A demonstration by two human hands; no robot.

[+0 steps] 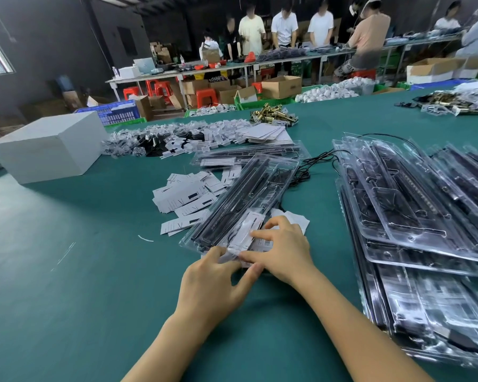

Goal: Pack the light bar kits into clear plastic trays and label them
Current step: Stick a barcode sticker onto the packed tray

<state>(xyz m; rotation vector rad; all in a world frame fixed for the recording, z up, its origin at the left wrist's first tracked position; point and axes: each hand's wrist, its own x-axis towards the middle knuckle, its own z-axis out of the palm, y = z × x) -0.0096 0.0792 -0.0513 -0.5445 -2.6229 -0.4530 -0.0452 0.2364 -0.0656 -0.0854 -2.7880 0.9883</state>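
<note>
White box [46,150] far left on the green table [66,271], its left end hidden by the frame edge. Behind it, a heap of small bagged parts [160,140], too blurred to identify. Loose labels [186,198] are scattered mid-table. Left hand [214,282] pinches the near end of the tray [246,201], thumb and fingers curled on its edge. Right hand [283,250] presses a label [260,242] onto the tray, fingers bent over it; print unreadable. Tray holds black bars, cable [319,158] trailing out behind. Right: stack of packed trays [414,216], cut off at the frame edge, nearest ones smeared.
</note>
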